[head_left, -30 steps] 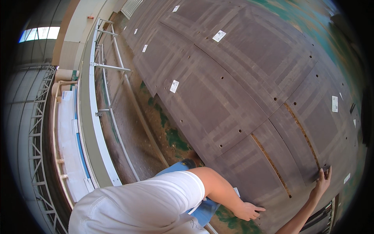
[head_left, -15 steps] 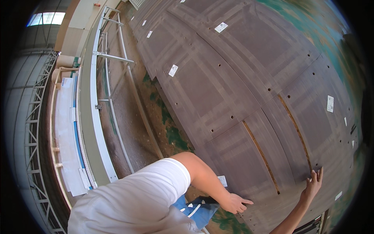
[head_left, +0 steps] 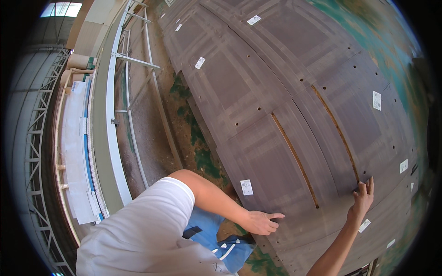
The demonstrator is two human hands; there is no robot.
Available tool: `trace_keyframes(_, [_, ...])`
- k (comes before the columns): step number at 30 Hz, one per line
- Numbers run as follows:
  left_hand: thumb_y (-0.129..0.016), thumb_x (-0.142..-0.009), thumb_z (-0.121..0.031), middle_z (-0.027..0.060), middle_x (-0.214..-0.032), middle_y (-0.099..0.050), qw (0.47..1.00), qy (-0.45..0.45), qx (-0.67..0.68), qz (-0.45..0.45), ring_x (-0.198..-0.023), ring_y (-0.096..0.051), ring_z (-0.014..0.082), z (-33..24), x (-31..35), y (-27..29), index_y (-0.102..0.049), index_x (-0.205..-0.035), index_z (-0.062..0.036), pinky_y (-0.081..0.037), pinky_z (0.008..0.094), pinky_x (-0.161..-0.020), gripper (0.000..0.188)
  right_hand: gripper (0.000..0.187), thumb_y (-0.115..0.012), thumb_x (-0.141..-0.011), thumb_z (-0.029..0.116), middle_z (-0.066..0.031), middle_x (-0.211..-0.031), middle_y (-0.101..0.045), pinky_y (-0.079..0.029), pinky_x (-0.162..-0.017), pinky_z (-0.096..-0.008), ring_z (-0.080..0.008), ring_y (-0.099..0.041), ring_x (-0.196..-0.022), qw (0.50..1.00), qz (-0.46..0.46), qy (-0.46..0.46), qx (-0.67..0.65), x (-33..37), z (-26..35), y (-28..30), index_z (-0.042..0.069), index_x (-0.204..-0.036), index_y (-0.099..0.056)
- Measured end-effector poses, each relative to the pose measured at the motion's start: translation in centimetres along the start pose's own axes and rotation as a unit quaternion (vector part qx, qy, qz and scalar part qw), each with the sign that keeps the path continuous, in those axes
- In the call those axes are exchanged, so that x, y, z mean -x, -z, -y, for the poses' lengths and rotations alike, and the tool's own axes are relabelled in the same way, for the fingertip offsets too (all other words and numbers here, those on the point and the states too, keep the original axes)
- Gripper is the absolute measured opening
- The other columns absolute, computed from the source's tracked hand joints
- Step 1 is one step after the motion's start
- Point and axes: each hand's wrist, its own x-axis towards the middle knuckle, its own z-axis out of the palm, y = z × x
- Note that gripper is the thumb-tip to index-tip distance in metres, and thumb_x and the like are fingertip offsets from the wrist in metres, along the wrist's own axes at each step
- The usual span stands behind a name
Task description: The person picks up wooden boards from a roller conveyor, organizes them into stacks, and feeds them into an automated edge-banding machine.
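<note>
A dark brown-grey flat board (head_left: 258,152) lies before me, with drilled holes and a long narrow groove (head_left: 294,155) showing tan material inside. Beside it is a matching board (head_left: 354,124) with a second groove (head_left: 336,131). My left hand (head_left: 263,223) rests at the near left edge of the boards. One of its fingers points right, the others are bent, and nothing shows in it. At the near end of the second groove, my right hand (head_left: 362,202) touches the surface with fingers stretched away from me and no object in them.
White labels (head_left: 247,187) are scattered over the boards. To the left run a pale metal frame (head_left: 119,152) and a long stack of white sheets (head_left: 73,152). The floor between (head_left: 202,156) has green patches. My blue-clad leg (head_left: 235,253) is beside the boards.
The view has shifted, so the boards and both hands appear higher and farther left. Both hands stay near the same spots on the boards, in much the same pose.
</note>
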Motion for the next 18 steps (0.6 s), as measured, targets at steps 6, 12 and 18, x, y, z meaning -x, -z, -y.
trace_keyframes(6, [-0.06,-0.087,-0.011,0.0032,-0.084,-0.052,0.992,0.081,-0.024,-0.094,-0.094,-0.056,0.0222,-1.6,-0.8,-0.7,-0.063,-0.102,-0.0087,-0.032,0.051,-0.115,0.016,0.062,-0.065,-0.092,0.011,0.0032,-0.1,-0.055,-0.044,-0.062,-0.0226,-0.0056,-0.052,-0.085,0.999,0.032,0.016,0.028,0.4,0.3,0.1,0.007,-0.152,-0.048])
trace_keyframes(12, [-0.066,-0.087,-0.018,0.0184,-0.152,-0.04,0.95,0.282,-0.05,-0.129,-0.142,-0.037,0.0345,-2.8,-1.0,-0.9,-0.047,-0.143,-0.0076,-0.026,0.0531,-0.12,0.06,0.062,-0.066,-0.097,0.015,0.0012,-0.087,-0.054,-0.039,-0.05,-0.0221,-0.0059,-0.05,-0.064,0.998,0.039,0.035,0.039,0.6,0.4,0.1,0.007,-0.154,-0.043])
trace_keyframes(18, [-0.082,-0.074,-0.037,0.021,-0.163,-0.027,0.823,0.518,-0.039,-0.231,-0.151,-0.025,0.039,-3.6,-3.8,0.0,-0.038,-0.152,-0.0088,-0.017,0.0615,-0.121,0.094,0.07,-0.066,-0.1,0.019,0.0004,-0.069,-0.05,-0.035,-0.043,-0.0234,-0.0058,-0.043,-0.051,0.991,0.076,0.04,0.104,1.8,1.9,-0.5,0.012,-0.16,-0.03])
